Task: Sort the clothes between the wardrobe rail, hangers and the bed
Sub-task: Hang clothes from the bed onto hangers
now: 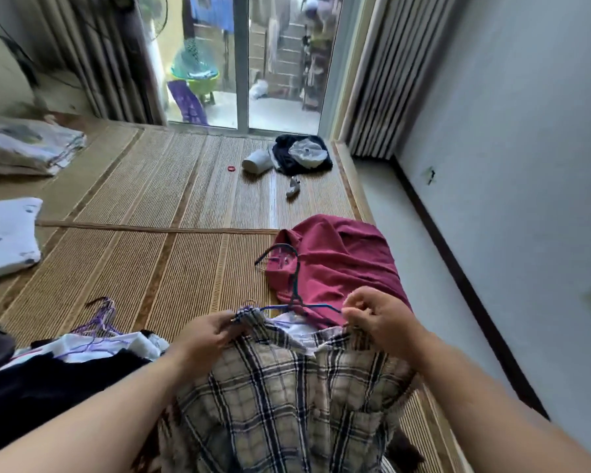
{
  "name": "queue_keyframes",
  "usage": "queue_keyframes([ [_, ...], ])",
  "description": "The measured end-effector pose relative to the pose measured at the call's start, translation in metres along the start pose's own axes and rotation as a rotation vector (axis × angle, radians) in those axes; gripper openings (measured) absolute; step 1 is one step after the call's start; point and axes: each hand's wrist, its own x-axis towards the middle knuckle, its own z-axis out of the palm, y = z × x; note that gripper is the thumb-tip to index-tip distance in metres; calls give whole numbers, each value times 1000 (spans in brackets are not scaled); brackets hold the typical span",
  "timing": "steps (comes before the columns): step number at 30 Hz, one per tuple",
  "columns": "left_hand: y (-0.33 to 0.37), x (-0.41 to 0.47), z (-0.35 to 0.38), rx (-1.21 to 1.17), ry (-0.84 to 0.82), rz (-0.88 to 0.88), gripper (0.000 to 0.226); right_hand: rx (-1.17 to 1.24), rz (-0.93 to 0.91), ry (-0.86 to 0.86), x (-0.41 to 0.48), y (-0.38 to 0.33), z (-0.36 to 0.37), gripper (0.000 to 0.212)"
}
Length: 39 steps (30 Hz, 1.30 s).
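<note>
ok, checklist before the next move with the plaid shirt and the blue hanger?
1. Left hand grips the plaid shirt at one shoulder: ok.
2. Right hand pinches the other shoulder: ok.
3. Blue hanger seated in both shoulders: cannot tell, its ends are hidden under the cloth.
4. Hanger hook clear of the maroon shirt: not ok, it lies across that shirt.
5. Purple hangers apart from the plaid shirt: ok, they lie on the pile to the left.
</note>
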Motion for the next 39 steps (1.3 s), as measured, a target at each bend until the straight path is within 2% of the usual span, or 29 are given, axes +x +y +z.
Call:
queue_keyframes([
  [2, 31, -13, -23, -30, 19, 52, 8, 123, -2, 79, -21, -28, -29, 9],
  [4, 59, -21, -49, -19, 59, 151, 35, 152, -14, 117, -44, -58, -59, 14],
  [7, 106, -28, -83, 66, 111, 282, 51, -8, -60, 109, -75, -100, -92, 12],
  [10, 155, -45, -101, 168, 180, 372, 38, -19, -115, 226, -101, -130, -113, 16],
  [12, 184, -56, -106, 207, 206, 415, 32, 43, -155, 365, -115, -142, -123, 13],
  [15, 222, -70, -103, 372, 245, 467, 14, 77, -192, 699, -136, -156, -144, 13],
  [17, 244, -76, -96, 545, 301, 532, 16, -3, -234, 897, -153, -167, -161, 15],
  [20, 278, -76, -79, 590, 329, 633, 26, -275, -474, 1059, -192, -173, -177, 17],
  [22, 303, -78, -65, 495, 358, 650, 35, -458, -512, 945, -214, -158, -188, 16],
  [24, 330, -82, -45, 462, 338, 726, 40, -536, -365, 771, -229, -129, -208, 12],
  [26, 356, -83, -22, 419, 325, 750, 29, -520, -286, 780, -237, -102, -235, 15],
  [28, 383, -81, 11, 389, 309, 786, 16, -472, -268, 894, -244, -80, -268, 29],
  [29, 396, -77, 33, 373, 293, 808, 17, -452, -225, 922, -246, -67, -287, 40],
  [31, 419, -71, 75, 396, 260, 828, 17, -453, -135, 900, -249, -45, -322, 67],
  [32, 431, -69, 103, 416, 244, 843, 22, -448, -101, 868, -253, -31, -342, 74],
  [35, 460, -59, 187, 281, 178, 851, 25, -491, -88, 740, -264, 9, -399, 63],
  [39, 489, -35, 305, 295, 109, 827, 21, -387, -212, 633, -276, 54, -470, 22],
])
